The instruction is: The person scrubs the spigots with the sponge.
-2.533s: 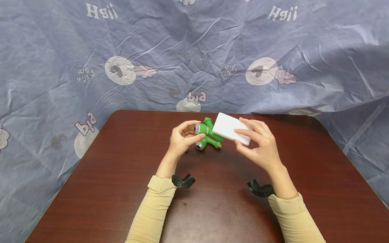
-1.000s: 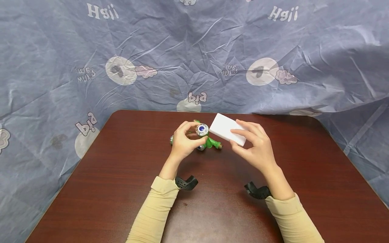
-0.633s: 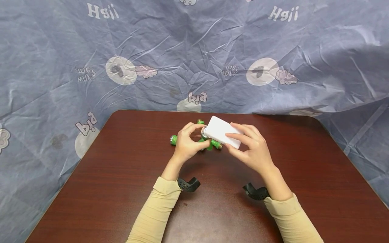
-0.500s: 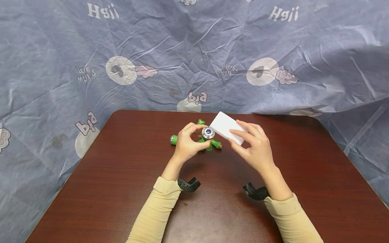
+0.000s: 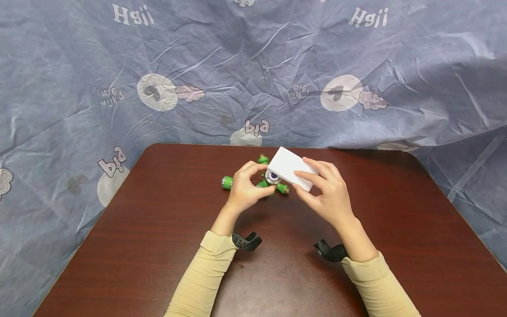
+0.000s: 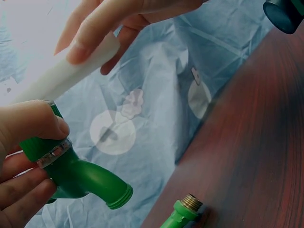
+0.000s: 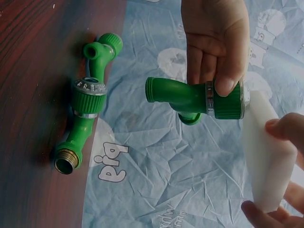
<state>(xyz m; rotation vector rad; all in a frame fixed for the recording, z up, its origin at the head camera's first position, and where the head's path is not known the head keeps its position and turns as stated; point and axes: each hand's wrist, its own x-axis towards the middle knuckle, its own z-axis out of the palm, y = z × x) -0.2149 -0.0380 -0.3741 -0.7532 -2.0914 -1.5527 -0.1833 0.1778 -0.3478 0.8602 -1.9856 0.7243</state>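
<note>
Brown table (image 5: 158, 246); held green tap (image 7: 194, 97) touches white sponge (image 5: 291, 168).

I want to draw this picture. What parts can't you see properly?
- Head view: most of the held green tap is hidden behind the left hand and the white sponge.
- Head view: the green tap on the table is mostly hidden by that hand.
- Left wrist view: the sponge's far end washes out in glare, and the picture edge cuts off the tap on the table.
- Right wrist view: the right hand is cut off by the edge; only fingertips show.
</note>
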